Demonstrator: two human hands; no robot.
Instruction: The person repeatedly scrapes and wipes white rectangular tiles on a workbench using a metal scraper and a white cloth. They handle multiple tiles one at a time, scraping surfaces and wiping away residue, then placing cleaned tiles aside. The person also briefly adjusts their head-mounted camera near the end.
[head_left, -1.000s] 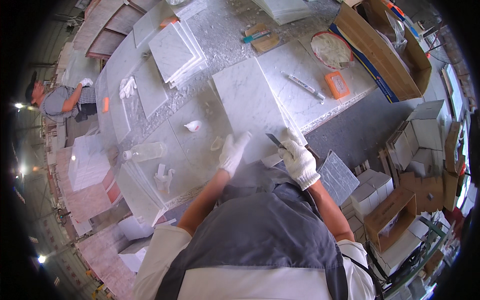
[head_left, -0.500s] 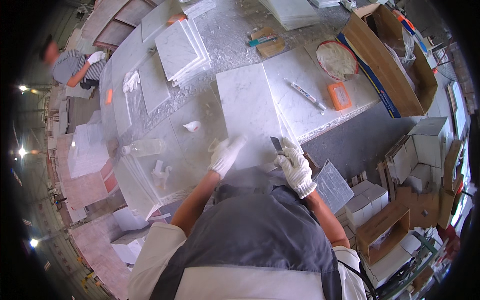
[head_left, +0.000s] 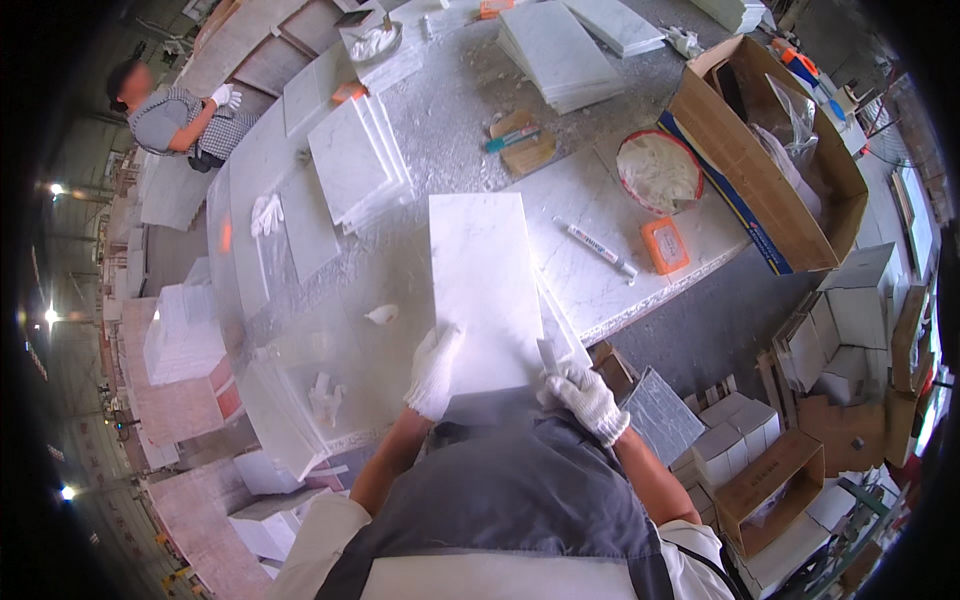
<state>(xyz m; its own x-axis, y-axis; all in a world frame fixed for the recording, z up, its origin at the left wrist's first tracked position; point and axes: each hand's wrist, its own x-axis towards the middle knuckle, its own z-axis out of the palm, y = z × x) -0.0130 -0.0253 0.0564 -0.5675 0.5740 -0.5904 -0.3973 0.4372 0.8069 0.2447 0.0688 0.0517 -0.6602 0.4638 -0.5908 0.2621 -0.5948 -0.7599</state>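
Note:
A pale grey-veined marble tile [head_left: 482, 280] lies in front of me, its near end against my apron. My gloved left hand [head_left: 437, 368] grips its left edge, the thumb on top; the fingers beneath are partly hidden. In my gloved right hand [head_left: 583, 397] is a flat-bladed scraper [head_left: 547, 355], its blade pointing up beside the tile's right edge. The right fingers are closed around it. Another marble tile [head_left: 563, 320] shows under the first at its right side.
On the bench are a white paint marker [head_left: 600, 250], an orange block [head_left: 665, 247], a red-rimmed bowl of white paste [head_left: 660, 172] and a teal marker [head_left: 512, 139]. Tile stacks [head_left: 360, 165] stand farther left. A cardboard box [head_left: 770, 160] sits right. Another person [head_left: 180, 125] stands far left.
The tile has turned to lie straighter in front of me. Both hands are nearer my body, and the scraper's blade has changed its angle. The other person's head and gloved hand have moved.

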